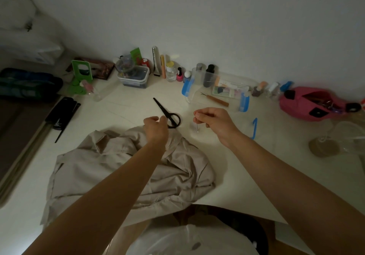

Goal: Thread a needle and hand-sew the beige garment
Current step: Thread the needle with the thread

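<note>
Needle (197, 126) is pinched, hanging from the right hand (214, 123), likely kept clear for threading. The left hand (156, 129) is curled by the scissors (167, 113) — its hold cannot be told. The beige garment (126, 167) is left crumpled at the near edge of the surface (246, 165).

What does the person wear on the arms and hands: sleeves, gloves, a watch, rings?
The left forearm and the right forearm are bare as far as the picture shows; no sleeves appear. The left hand and the right hand have no gloves. I see no watch, bracelet or ring, though the light is dim.
</note>
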`<state>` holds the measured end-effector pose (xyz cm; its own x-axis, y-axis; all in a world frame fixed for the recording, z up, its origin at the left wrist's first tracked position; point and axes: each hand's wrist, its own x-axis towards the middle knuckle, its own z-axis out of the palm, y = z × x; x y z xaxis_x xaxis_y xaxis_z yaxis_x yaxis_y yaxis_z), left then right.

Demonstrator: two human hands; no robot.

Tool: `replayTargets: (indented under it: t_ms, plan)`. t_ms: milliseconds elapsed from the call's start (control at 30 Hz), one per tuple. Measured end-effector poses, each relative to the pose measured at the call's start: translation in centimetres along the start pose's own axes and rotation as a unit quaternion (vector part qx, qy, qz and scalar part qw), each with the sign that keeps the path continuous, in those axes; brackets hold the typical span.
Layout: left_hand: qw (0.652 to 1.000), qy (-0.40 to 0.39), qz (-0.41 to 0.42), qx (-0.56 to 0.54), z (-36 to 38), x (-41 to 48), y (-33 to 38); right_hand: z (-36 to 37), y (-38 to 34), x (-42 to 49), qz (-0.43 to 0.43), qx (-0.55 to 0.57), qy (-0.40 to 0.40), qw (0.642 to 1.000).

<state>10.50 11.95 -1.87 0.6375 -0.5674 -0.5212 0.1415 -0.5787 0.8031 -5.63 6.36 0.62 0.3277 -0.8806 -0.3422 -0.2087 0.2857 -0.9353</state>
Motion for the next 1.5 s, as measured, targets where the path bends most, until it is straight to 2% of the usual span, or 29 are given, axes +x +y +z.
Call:
replayTargets:
  t_ms: [67,133,233,300,500,667,833,1067,1200,1300,1500]
  plan:
    - [0.998,0.008,0.051,0.033,-0.1,-1.0,0.1,0.2,-0.1,0.0,-0.006,0.001,0.009,1.000]
    - [0.989,-0.077,0.119,0.054,0.2,-2.1,0.5,0.4,-0.1,0.1,-0.010,-0.005,0.016,1.000]
    - [0.961,-0.241,0.114,0.076,0.8,-3.3,1.3,0.6,0.1,0.3,-0.024,-0.033,0.018,0.999]
    - [0.957,-0.269,0.104,0.040,1.0,-3.5,1.5,0.6,0.2,0.3,-0.034,-0.053,0.010,0.998]
    - [0.962,-0.253,0.100,-0.020,0.5,-3.2,1.1,0.2,0.4,0.2,-0.070,-0.071,0.006,0.995]
    - [0.981,-0.141,0.121,-0.058,-0.2,-2.1,0.9,-0.5,0.4,0.2,-0.077,-0.090,-0.007,0.993]
    - [0.963,-0.203,0.172,-0.039,-0.2,-2.0,1.1,-0.8,0.0,0.0,-0.083,-0.118,-0.061,0.988]
    - [0.938,-0.295,0.176,0.039,0.3,-2.3,1.4,-1.0,-0.4,-0.5,-0.089,-0.144,-0.100,0.980]
    - [0.940,-0.281,0.181,0.065,0.4,-2.5,1.5,-1.0,-0.5,-0.6,-0.087,-0.149,-0.112,0.979]
    - [0.950,-0.252,0.173,0.059,0.3,-2.5,1.6,-1.0,-0.4,-0.5,-0.088,-0.145,-0.073,0.983]
    - [0.956,-0.235,0.174,0.030,-0.5,-2.3,1.4,-1.8,0.3,0.1,-0.063,-0.149,0.078,0.984]
